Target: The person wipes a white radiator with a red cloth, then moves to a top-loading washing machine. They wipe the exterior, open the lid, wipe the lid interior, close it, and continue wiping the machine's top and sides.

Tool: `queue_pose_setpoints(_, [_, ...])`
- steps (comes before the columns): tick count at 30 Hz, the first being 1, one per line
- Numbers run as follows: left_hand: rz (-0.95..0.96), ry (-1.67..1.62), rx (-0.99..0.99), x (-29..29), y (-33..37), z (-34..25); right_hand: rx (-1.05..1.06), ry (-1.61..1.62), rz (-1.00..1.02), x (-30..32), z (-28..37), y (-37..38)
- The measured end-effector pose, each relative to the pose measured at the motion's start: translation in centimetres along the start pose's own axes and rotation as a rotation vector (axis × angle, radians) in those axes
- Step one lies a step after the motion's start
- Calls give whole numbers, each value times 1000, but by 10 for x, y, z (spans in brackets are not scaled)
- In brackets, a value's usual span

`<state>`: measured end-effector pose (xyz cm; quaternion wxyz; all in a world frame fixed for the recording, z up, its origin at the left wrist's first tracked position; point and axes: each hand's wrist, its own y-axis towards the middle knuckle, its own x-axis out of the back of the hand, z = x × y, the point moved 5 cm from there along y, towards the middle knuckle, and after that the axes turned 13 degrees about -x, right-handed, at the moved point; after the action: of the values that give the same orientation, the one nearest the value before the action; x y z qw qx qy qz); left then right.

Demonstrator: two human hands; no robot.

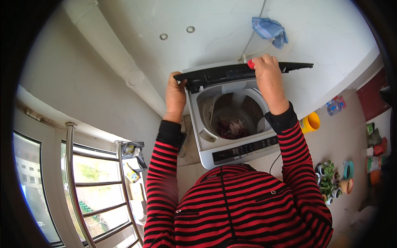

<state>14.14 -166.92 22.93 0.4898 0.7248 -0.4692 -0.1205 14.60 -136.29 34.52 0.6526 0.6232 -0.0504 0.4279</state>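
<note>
A top-loading washing machine [219, 144] stands in front of me with its black lid [231, 73] raised. My left hand [175, 98] grips the lid's left end, the thumb on its inner side. Higher up and to the right, my right hand [269, 82] is closed at the lid's upper edge, with a bit of red cloth [250, 63] showing beside the fingers. Down in the drum [242, 109] lie some dark red and pale clothes [235, 129]. The control panel [244, 149] runs along the machine's near edge.
A blue cloth [269, 31] hangs on the wall behind. On the right floor are a yellow bucket [310, 122], a water bottle [334, 107] and potted plants [327, 175]. To the left, metal window bars [99, 184] and a white pipe [134, 78] stand close.
</note>
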Motion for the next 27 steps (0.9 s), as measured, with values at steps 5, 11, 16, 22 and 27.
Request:
queue_pose_setpoints(5, [30,52,14,2,-8,2,-122,-55,1,11,-52,-10])
queue_pose_setpoints(11, [69,-90,115,7,-17,-2,-148,-10,-47,25,-82,-19])
queue_pose_setpoints(16, [20,-46,213,29,-9,-33,-114,46,-85,23,-89,-17])
queue_pose_setpoints(22, [244,494,-305,27,42,-125,-68,82,-52,13,-96,6])
queue_pose_setpoints(27, [454,524,-406,-39,74,-150,-20,37,-67,4,-100,23])
